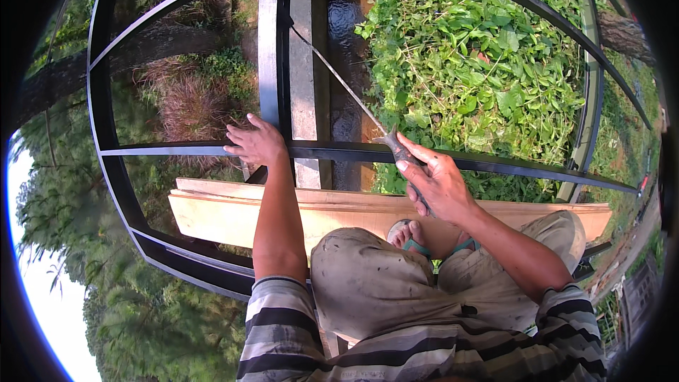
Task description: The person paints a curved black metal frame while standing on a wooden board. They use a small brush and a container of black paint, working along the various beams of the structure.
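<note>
In my right hand [435,180] is a tool with a long thin metal rod [339,78] and a grimy, flared handle, looking like a small paint roller. My fingers are closed around the handle. The rod slants up and left to a dark end at the grey-and-black upright beam [269,42]; this end is too small to make out. My left hand [256,140], empty with fingers apart, rests where that beam meets the dark crossbar [325,150]. My right hand is just below the same crossbar.
My sandalled foot [409,235] stands on wooden planks [219,209] across the dark metal frame [106,99]. Through the openings, far below, show a concrete ledge [303,64], a water channel [345,25] and leafy plants [488,56]. Trees [163,311] stand at the left.
</note>
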Demonstrator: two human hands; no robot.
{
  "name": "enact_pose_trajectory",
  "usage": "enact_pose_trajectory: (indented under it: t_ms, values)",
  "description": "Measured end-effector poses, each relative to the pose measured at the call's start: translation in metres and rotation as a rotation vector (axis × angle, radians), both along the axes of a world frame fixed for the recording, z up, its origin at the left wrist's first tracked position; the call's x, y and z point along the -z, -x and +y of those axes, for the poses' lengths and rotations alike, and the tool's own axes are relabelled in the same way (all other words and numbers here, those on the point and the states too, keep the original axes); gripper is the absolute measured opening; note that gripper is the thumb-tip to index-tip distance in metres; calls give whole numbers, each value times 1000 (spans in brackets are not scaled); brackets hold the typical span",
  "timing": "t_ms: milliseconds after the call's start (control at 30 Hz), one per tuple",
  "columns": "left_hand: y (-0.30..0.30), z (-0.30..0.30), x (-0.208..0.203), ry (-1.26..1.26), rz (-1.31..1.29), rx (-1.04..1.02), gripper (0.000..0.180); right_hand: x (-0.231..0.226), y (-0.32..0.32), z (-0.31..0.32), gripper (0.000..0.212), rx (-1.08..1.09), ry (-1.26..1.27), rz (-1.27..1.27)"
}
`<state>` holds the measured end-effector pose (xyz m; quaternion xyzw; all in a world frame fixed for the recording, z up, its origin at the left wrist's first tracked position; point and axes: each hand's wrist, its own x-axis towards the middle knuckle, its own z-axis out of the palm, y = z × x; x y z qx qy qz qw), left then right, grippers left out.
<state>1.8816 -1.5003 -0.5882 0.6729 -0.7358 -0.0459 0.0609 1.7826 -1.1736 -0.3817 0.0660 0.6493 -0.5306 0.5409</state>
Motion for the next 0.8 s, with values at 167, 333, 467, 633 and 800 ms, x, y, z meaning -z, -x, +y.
enact_pose_trajectory:
  t_ms: [167, 333, 467, 633, 800]
  values:
    - [-7, -4, 4, 11, -22, -4, 75, 28, 22, 19, 58, -21, -113, 57]
    - [-5, -4, 7, 6, -28, -4, 75, 57, 19, 53, 55, -84, -182, 319]
    - [1, -1, 1, 8, -32, -2, 76, 44, 4, 49, 55, -189, -192, 539]
    - [-8, -7, 3, -5, -44, 2, 78, 36, 2, 44, 54, -221, -270, 542]
    - [-2, -4, 2, 3, -38, -4, 78, 28, 10, 51, 53, -204, -361, 500]
